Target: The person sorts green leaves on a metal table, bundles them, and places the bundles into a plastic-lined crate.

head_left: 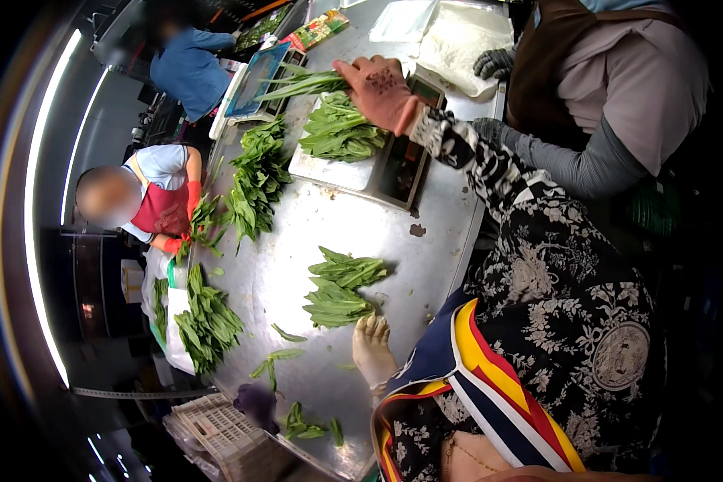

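Note:
My right hand (381, 90), in a pinkish-red glove, grips a bunch of long narrow leafy greens (304, 81). It hangs over a digital platform scale (337, 172), where a pile of broader leafy greens (340, 129) lies on the metal pan. My left hand (373, 349), in a pale glove, is low over the steel table (265, 271). Its fingertips are at the stem ends of a small bunch of greens (336, 303); whether they pinch the stems is unclear. Another small bunch (348, 268) lies right beside that one.
Across the table, a red-gloved person (162, 205) handles greens. A long heap (256, 181) and another pile (208, 325) line the far edge. Loose leaves (301, 425) lie near a dark purple object (257, 406). A co-worker's grey-sleeved arm (578, 159) is close to my right arm. Clear plastic bags (467, 42) lie beyond the scale.

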The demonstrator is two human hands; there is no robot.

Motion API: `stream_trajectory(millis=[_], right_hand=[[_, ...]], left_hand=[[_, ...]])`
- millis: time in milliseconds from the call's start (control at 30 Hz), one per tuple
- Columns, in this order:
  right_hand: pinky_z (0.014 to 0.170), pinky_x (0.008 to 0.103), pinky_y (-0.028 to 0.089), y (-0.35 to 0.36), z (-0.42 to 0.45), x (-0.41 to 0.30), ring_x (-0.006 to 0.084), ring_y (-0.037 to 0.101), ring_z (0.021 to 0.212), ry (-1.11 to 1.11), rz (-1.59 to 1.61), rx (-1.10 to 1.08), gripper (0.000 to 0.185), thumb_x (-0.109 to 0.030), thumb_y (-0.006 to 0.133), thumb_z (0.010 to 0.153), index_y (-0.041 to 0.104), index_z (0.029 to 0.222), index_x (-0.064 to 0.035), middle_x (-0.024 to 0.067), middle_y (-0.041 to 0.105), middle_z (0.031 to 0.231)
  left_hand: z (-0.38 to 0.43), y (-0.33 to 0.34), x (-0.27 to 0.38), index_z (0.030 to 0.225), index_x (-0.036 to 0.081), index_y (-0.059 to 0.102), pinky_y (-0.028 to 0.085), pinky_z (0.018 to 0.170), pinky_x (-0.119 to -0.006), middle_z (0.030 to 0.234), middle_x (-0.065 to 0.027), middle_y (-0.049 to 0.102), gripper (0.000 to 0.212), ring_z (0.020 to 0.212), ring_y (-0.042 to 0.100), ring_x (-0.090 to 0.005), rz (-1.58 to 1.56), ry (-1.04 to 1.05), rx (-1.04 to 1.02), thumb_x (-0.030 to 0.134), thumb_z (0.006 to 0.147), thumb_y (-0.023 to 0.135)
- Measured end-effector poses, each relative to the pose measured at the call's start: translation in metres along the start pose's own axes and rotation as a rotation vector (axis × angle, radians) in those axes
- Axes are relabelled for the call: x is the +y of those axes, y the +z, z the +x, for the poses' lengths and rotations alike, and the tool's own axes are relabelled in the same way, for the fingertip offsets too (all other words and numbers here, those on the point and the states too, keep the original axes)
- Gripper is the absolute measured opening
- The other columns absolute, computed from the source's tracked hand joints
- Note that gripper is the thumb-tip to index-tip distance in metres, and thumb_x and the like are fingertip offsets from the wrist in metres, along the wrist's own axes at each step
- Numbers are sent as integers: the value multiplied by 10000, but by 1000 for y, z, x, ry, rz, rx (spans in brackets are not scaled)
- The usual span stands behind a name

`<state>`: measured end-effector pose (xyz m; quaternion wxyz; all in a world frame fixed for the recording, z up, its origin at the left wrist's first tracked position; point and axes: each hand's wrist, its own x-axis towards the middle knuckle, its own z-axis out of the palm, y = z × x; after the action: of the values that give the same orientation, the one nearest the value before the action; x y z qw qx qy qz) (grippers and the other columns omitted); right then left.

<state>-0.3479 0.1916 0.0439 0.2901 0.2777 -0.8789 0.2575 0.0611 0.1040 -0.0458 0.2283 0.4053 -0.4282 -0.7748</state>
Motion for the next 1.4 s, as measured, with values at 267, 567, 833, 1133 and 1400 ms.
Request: stream_trajectory(millis=[267,567,833,1133,1400], right_hand=[[943,508,358,47,4,46,375,482,1115,-10,217,-386,606,-550,491,845,485,1256,-105,173,546,1194],[653,333,501,-18,-101,-4,241,606,675,29,805,78,263,-264,546,889,612,938,-14,153,646,832],[664,410,469,15,-264,-115,275,622,752,-281,775,-850,248,-277,481,852,560,896,-47,116,612,771],[578,403,461,40,-274,-138,271,580,654,-390,685,-728,164,-236,532,811,570,871,-88,97,562,698],[662,387,488,43,-261,-96,302,617,721,-118,845,-618,157,-218,539,832,598,884,-82,121,625,799]], left_hand=[[0,-12,-8,1231,-28,438,437,850,-361,1078,-143,550,394,951,554,-253,90,-35,21,241,943,441],[6,-26,-26,787,18,521,485,634,-303,769,-85,585,264,696,607,-211,212,55,145,246,920,535],[21,-33,-53,849,-27,596,474,637,-268,851,-97,599,223,738,578,-164,853,500,111,192,861,636],[15,-57,-58,825,-31,625,478,627,-310,730,-102,625,208,642,562,-164,992,472,202,172,824,668],[59,-66,-34,861,-3,562,440,416,-194,708,-80,610,308,539,602,-140,295,145,337,286,839,662]])
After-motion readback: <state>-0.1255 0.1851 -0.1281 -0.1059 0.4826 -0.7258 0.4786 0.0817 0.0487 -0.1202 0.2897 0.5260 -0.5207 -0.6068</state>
